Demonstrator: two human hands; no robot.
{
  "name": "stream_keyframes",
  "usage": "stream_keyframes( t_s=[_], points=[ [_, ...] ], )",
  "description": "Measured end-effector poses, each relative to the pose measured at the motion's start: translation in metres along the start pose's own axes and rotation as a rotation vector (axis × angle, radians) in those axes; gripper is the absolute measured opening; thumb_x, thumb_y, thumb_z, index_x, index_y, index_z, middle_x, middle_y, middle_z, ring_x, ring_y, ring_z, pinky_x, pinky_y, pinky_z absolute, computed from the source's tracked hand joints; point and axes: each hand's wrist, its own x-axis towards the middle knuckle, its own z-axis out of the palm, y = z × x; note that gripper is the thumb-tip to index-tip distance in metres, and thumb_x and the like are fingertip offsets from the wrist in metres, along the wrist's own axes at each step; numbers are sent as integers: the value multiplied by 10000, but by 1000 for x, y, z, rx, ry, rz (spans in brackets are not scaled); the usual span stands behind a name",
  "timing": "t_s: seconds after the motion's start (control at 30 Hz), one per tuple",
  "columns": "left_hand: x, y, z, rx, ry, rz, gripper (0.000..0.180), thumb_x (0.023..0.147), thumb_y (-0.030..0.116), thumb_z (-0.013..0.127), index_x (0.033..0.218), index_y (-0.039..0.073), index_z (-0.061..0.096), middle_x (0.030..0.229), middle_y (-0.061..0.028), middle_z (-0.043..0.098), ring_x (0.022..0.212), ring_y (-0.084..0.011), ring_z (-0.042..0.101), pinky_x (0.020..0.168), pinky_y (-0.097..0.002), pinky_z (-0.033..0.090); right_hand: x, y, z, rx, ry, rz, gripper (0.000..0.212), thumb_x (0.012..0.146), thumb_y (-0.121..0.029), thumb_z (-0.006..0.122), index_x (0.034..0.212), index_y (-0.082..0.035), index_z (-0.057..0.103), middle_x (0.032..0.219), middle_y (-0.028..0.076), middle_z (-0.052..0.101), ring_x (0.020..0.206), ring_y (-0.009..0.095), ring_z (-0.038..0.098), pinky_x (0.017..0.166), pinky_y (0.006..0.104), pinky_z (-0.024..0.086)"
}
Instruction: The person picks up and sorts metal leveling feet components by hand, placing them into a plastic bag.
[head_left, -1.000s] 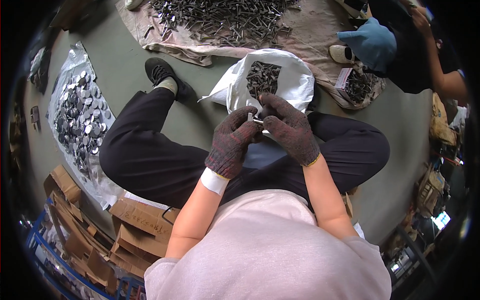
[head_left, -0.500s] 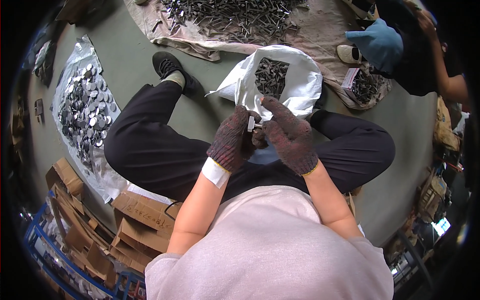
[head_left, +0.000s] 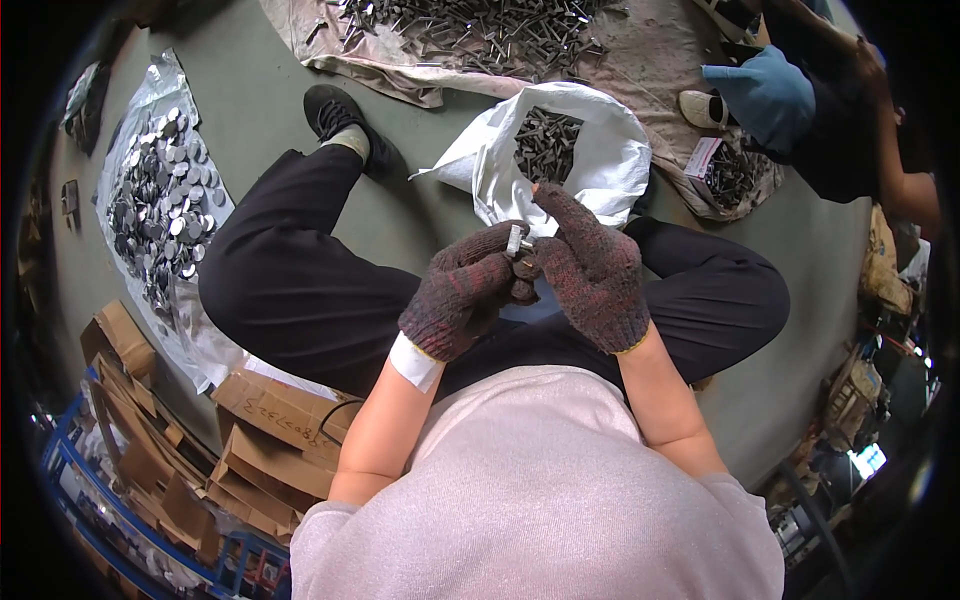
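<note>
Both my hands wear dark knitted gloves flecked with red and meet over my lap. In my left hand (head_left: 462, 285), closed, a small metal bolt (head_left: 514, 241) with a block-shaped head is pinched, its shank pointing right. My right hand (head_left: 592, 265) is closed around the shank end; one finger stretches forward with its bare tip showing. The curled fingers partly hide the bolt. Just beyond my hands stands an open white woven sack (head_left: 620, 150), with many dark metal bolts (head_left: 545, 145) inside.
A cloth (head_left: 650, 65) bearing a heap of bolts (head_left: 490, 35) spreads ahead. Round metal discs (head_left: 170, 190) lie on plastic sheeting at left. Cardboard boxes (head_left: 280, 410) stand at lower left. A person in a blue cap (head_left: 770, 100) sits at far right beside more bolts (head_left: 735, 175).
My left hand has rolled over, showing more of its back, and the bolt has shifted slightly right and turned. My right hand has moved a little right, still beside the bolt.
</note>
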Motion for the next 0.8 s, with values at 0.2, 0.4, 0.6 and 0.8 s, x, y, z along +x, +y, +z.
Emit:
stream_keyframes(
  t_s=[0.2,0.4,0.6,0.8],
  points=[
    [-5,2,4,16,30,14,598,888,171,683,1388,-65,454,1074,-129,629,935,-203,622,858,-364,520,-1,-4,0,273,-47,229,490,868,-42,640,1351,-57,562,919,119,716,683,155,660,683,299,540],
    [-8,8,11,137,120,-2,605,880,119,669,1396,-86,431,1094,-154,632,947,-218,643,849,-362,540,0,-5,2,447,-52,346,498,902,-11,588,1396,-44,537,801,-28,597,679,41,484,628,214,425],
    [-15,9,11,255,155,4,560,876,99,668,1379,-60,478,1137,-159,641,990,-218,650,860,-363,543,0,-6,0,509,-125,412,493,893,-27,635,1376,-14,537,924,42,671,793,67,590,741,246,509],
    [-20,9,15,390,178,50,528,884,128,664,1357,-48,509,1099,-154,674,957,-203,663,854,-354,546,-1,-8,-2,495,-161,363,504,895,-31,643,1387,-30,529,815,30,647,724,71,580,699,246,510]
  ],
)
